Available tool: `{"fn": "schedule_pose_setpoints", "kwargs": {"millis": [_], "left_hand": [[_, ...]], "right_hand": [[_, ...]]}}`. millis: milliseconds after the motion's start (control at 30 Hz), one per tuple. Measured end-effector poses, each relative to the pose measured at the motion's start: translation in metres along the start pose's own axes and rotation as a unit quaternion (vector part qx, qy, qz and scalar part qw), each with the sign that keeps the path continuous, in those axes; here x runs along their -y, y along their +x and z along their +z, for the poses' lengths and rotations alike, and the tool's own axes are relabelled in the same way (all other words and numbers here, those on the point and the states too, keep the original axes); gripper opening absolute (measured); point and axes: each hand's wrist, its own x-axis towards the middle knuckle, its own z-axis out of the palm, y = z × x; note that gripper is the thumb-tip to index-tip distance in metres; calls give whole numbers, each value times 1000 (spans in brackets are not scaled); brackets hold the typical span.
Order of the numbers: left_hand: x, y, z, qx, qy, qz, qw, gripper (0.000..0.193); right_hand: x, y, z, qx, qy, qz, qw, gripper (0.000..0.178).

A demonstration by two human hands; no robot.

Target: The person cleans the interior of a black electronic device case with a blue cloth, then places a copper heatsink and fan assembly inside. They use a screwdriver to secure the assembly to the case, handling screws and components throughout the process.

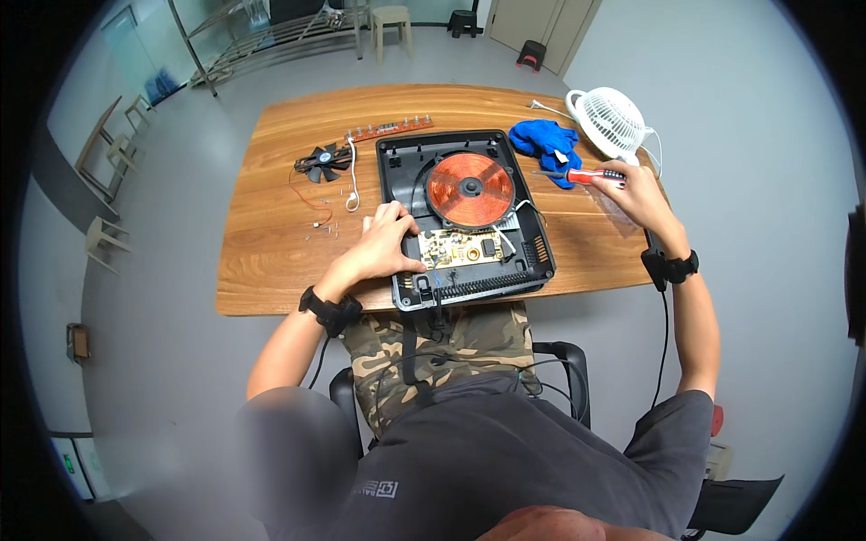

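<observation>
The right hand's fingers close round a red-and-white-handled screwdriver, tip leftward; the left hand's spread wide against the tan circuit board's left end. The board lies in a black plastic housing, near a round copper coil.

A red-handled screwdriver points leftward near an open black housing.
</observation>
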Motion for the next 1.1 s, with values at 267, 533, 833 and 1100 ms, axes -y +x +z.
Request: {"fn": "schedule_pose_setpoints", "kwargs": {"millis": [267,533,833,1100], "left_hand": [[0,2,3,1,-11,5,1000,67],[-4,2,0,3,-16,2,1000,63],[-4,1,-3,7,-19,6,1000,64],[-5,2,-2,4,-7,1,1000,64]], "right_hand": [[-48,-21,45,-71,-11,13,997,40],[-67,-35,70,-73,-14,110,991,42],[-78,-35,94,-90,28,127,987,41],[-88,-38,113,10,-124,117,985,45]]}}
